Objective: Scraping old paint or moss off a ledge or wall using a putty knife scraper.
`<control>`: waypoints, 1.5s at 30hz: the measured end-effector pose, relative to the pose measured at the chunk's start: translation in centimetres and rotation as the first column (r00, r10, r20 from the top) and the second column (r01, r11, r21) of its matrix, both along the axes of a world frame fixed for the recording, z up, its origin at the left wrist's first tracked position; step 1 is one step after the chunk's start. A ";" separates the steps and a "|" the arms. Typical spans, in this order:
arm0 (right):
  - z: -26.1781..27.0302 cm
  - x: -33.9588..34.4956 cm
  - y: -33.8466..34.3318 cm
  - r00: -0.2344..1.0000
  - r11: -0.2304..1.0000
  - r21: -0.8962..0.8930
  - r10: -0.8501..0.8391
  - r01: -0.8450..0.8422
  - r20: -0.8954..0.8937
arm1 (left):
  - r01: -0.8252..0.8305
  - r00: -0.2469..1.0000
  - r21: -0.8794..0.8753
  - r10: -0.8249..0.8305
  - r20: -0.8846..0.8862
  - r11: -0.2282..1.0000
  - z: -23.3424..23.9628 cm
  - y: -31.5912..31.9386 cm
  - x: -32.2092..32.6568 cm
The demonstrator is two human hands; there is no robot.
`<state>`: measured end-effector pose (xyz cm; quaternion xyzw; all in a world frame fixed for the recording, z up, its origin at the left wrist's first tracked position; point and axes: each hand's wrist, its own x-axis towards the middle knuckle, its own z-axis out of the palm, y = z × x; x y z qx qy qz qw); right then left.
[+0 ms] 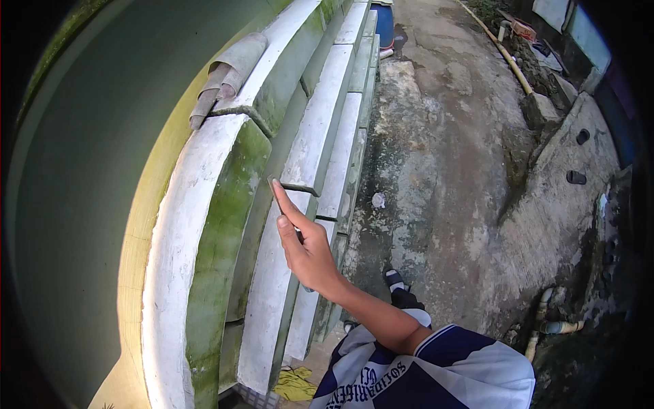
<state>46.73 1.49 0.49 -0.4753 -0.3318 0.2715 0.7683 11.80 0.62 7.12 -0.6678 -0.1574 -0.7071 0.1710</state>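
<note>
My right hand point(309, 250) is closed around a thin, flat tool point(274, 190), with the index finger stretched along it. The tool is seen nearly edge-on, so I cannot tell whether it is a scraper or a knife. Its tip comes close to the recess beside a stepped concrete moulding point(276, 286). White paint covers the moulding's upper faces, and green growth stains the side of the thick top ledge point(225, 204). Further along that ledge lies a folded grey cloth point(232, 66). My left hand is out of view.
A blue barrel point(384, 24) stands at the far end of the moulding. A rough concrete path point(454, 168) runs alongside, with a crumpled plastic piece point(378, 200) on it. Sandals point(576, 177) and pipes point(554, 327) lie to the right. A yellow cloth point(295, 384) is below.
</note>
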 end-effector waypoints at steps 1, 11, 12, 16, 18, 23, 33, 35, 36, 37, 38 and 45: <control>-0.2 0.1 -0.2 1.000 1.000 -0.014 -0.010 0.010 0.013 | 0.009 1.000 -0.002 -0.009 -0.001 1.000 -0.2 0.2 0.1; -0.4 -0.9 0.8 1.000 0.999 0.035 -0.020 0.020 -0.008 | 0.023 1.000 -0.013 -0.023 0.004 1.000 -0.3 -0.1 0.2; -1.6 -2.1 1.8 0.971 0.974 0.134 -0.203 0.185 0.130 | 0.023 1.000 -0.012 -0.023 0.009 1.000 -0.4 0.1 0.2; -1.1 -0.6 2.4 0.950 0.953 0.147 -0.284 0.265 0.131 | 0.066 0.998 0.005 -0.066 -0.010 0.998 -0.5 0.3 0.1; 3.7 3.2 0.8 0.960 0.991 -0.082 0.076 -0.101 -0.268 | -0.037 0.999 -0.019 0.037 0.011 0.999 0.1 -0.4 0.4; -0.2 1.7 0.2 0.999 0.999 -0.039 -0.027 0.025 -0.038 | 0.035 0.999 -0.002 -0.035 0.032 0.999 -0.7 0.5 0.3; -1.4 2.8 0.5 0.780 0.905 0.250 0.423 -0.344 -0.460 | -0.019 0.999 0.008 0.018 0.033 1.000 -0.4 0.1 0.3; -1.6 1.9 0.3 0.721 0.895 0.300 0.443 -0.329 -0.533 | -0.018 0.999 0.020 0.018 0.036 1.000 -0.5 0.2 0.1; -2.0 1.9 -0.1 0.632 0.846 0.342 0.533 -0.410 -0.562 | -0.011 0.999 0.028 0.010 0.040 1.000 -0.5 0.3 0.0; -2.4 1.9 -0.4 0.533 0.787 0.386 0.612 -0.482 -0.584 | -0.012 0.999 0.029 0.011 0.042 1.000 -0.5 0.4 -0.1; -2.6 1.8 -0.4 0.504 0.741 0.414 0.667 -0.529 -0.549 | -0.008 1.000 0.027 0.007 0.028 1.000 -0.5 0.5 -0.3; 1.3 6.7 2.5 0.492 0.770 0.477 0.638 -0.424 -0.592 | -0.079 0.997 0.018 0.079 0.024 0.997 0.2 0.0 0.8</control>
